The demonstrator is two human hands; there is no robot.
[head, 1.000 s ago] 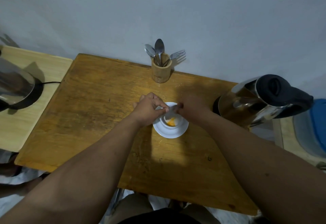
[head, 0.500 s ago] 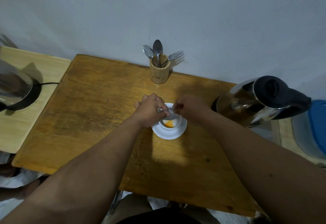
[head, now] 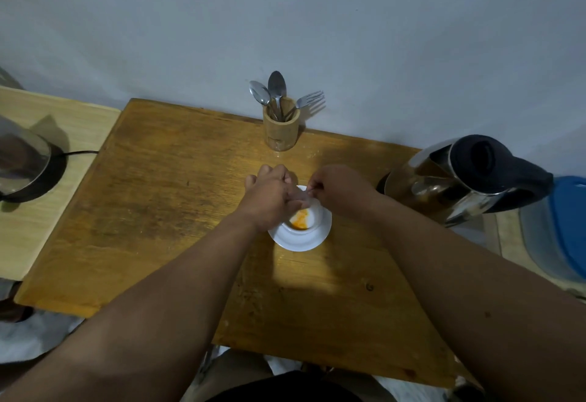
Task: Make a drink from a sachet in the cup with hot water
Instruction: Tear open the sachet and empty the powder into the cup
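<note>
Left hand (head: 269, 197) and right hand (head: 341, 191) are both pinched on a small clear sachet (head: 300, 195) above the white cup (head: 312, 221). Orange powder (head: 300, 220) lies inside the cup, which stands on the wooden worktop (head: 165, 205).

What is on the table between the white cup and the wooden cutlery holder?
In the head view, only the hands holding the sachet over the cup; beyond them, bare table to the holder.

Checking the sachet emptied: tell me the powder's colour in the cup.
Orange powder in the white cup, head view.
</note>
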